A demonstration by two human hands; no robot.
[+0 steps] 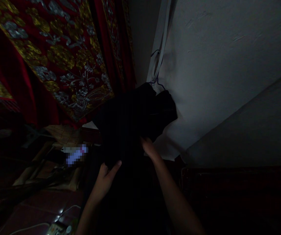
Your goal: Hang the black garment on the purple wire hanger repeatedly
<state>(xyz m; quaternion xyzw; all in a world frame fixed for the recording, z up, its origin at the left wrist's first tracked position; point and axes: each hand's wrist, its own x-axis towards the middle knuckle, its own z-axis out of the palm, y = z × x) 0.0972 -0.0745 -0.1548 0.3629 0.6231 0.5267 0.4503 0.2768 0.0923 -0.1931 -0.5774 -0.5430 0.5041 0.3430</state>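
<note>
A black garment (133,117) hangs in front of me in a dim room, bunched against a pale wall. My left hand (105,181) grips its lower edge, with the thumb lying on the cloth. My right hand (149,147) holds the garment a little higher and to the right, its fingers tucked into the fabric and partly hidden.
A red hanging cloth with gold and silver embroidery (64,55) fills the upper left. A grey strap (161,42) runs down the pale wall (216,65). Dark furniture (228,195) stands at lower right. White cables and a power strip (57,227) lie on the red floor.
</note>
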